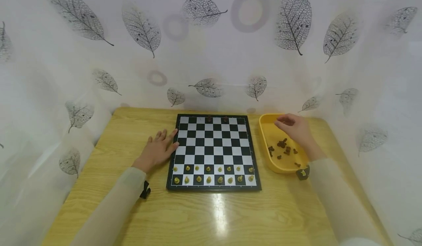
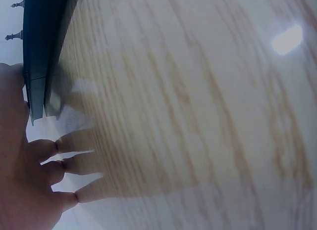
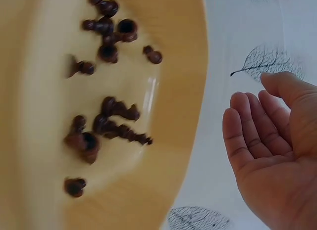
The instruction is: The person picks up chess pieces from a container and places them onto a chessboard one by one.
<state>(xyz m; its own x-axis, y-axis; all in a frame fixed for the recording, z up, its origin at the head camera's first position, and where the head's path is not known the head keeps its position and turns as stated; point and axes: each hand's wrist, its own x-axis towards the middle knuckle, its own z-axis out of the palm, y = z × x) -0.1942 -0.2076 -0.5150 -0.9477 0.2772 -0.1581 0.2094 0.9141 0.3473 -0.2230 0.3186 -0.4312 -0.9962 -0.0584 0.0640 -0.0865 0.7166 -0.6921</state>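
A black-and-white chessboard lies on the table, with two rows of yellow chess pieces along its near side. Two dark chess pieces stand on its far row. My left hand touches the board's left edge with spread fingers; in the left wrist view the board's dark side shows beside the thumb. Over the far part of a yellow tray is my right hand, its fingers loosely bent and nothing in the palm. Several dark brown chess pieces lie scattered inside the tray.
The wooden table extends in front of the board and to its left. Behind it and at both sides hangs a pale curtain with a leaf print. Black wrist straps sit at both wrists.
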